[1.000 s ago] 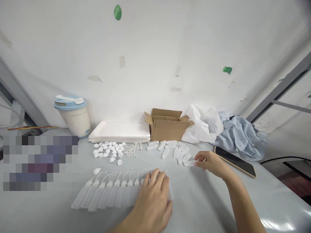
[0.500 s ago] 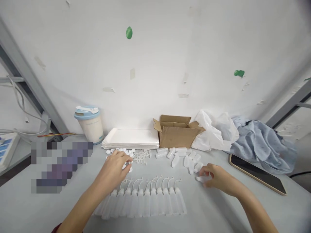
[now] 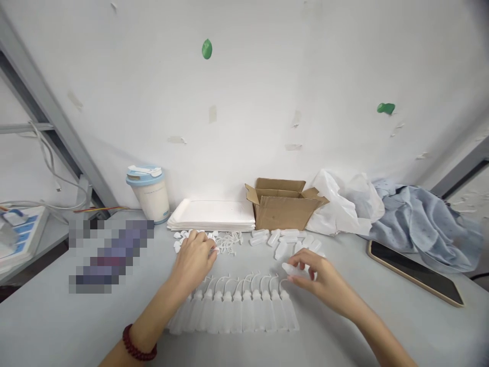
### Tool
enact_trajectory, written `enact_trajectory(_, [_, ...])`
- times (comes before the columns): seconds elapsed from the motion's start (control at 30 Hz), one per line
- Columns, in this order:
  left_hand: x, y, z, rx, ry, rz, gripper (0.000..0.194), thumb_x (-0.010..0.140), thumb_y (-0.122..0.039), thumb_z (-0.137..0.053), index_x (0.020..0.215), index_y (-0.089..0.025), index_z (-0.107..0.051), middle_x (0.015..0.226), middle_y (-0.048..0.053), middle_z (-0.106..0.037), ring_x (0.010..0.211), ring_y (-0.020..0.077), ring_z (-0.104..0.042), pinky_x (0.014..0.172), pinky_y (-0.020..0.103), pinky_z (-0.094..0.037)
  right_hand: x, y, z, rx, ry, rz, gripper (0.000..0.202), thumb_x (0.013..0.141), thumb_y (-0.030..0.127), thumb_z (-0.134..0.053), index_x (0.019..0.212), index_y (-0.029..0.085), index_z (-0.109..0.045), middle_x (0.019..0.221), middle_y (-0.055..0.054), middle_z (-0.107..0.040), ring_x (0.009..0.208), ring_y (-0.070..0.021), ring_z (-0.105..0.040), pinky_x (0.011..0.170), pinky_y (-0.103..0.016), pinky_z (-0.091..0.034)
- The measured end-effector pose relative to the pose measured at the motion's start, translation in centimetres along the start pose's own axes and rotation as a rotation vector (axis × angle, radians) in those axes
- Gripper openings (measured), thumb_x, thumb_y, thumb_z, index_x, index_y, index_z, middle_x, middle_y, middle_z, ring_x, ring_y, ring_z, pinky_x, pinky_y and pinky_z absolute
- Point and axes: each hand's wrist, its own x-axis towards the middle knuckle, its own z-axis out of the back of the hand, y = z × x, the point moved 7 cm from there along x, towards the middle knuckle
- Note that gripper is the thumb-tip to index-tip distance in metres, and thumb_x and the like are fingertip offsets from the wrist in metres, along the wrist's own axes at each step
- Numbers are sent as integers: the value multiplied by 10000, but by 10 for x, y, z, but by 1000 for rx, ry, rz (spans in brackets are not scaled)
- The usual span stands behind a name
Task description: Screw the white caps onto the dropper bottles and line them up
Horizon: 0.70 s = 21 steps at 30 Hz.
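My right hand (image 3: 324, 280) pinches a small translucent plastic bottle (image 3: 291, 268) between thumb and fingers, its neck end pointing left. It hovers just right of a row of several similar bottles (image 3: 248, 313), lying side by side and fitted with thin curved white tubes (image 3: 255, 280). My left hand (image 3: 194, 257) is at a pile of small white caps (image 3: 182, 236), fingers curled down with a small white cap (image 3: 217, 250) at the fingertips. Beside it lies a heap of thin white tube pieces (image 3: 230, 242). Loose bottles (image 3: 280, 250) without tubes lie beyond my right hand.
Along the wall stand a lidded cup (image 3: 151, 199), a stack of white sheets or envelopes (image 3: 214, 215), an open cardboard box (image 3: 284, 213), a white plastic bag (image 3: 336, 209) and a blue cloth (image 3: 420, 224). A phone (image 3: 416, 272) lies at the right, a power strip (image 3: 28, 232) far left.
My right hand has picked a bottle from the table and carried it left towards the row. My left hand stays by the caps, fingers now closed at a cap. The view has shifted slightly.
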Motion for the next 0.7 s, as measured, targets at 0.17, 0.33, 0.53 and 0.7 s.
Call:
enact_trajectory(0.17, [1, -1, 1, -99, -11, 22, 230, 825, -198, -475, 722, -193, -680, 790, 82, -658, 856, 277, -537, 719, 391, -439, -4, 21, -12, 39, -20, 97, 143, 814, 348, -612, 877, 237, -677, 874, -42, -641, 810, -196, -579, 627, -286, -450])
enact_trajectory(0.33, [0, 3, 8, -207, -97, 98, 235, 846, -245, -460, 749, -202, -669, 814, 58, -660, 875, 254, -538, 752, 381, -451, -7, 26, -15, 47, -32, 100, 159, 811, 354, -624, 902, 235, -676, 899, -48, -660, 813, -206, -589, 659, -301, -473])
enact_trajectory(0.53, [-2, 0, 14, -311, -170, 105, 227, 865, -268, -445, 803, -202, -653, 846, 45, -684, 872, 240, -563, 764, 368, -454, -7, 25, -23, 23, -11, 132, 162, 835, 330, -609, 939, 220, -666, 906, -51, -654, 836, -209, -596, 743, -331, -470])
enact_trajectory(0.7, [-2, 4, 9, -298, -109, 159, 244, 854, -252, -441, 798, -193, -670, 820, 43, -696, 851, 243, -587, 747, 354, -449, -8, 26, -24, 27, -11, 168, 163, 851, 318, -597, 963, 218, -660, 916, -60, -646, 844, -210, -594, 747, -338, -472])
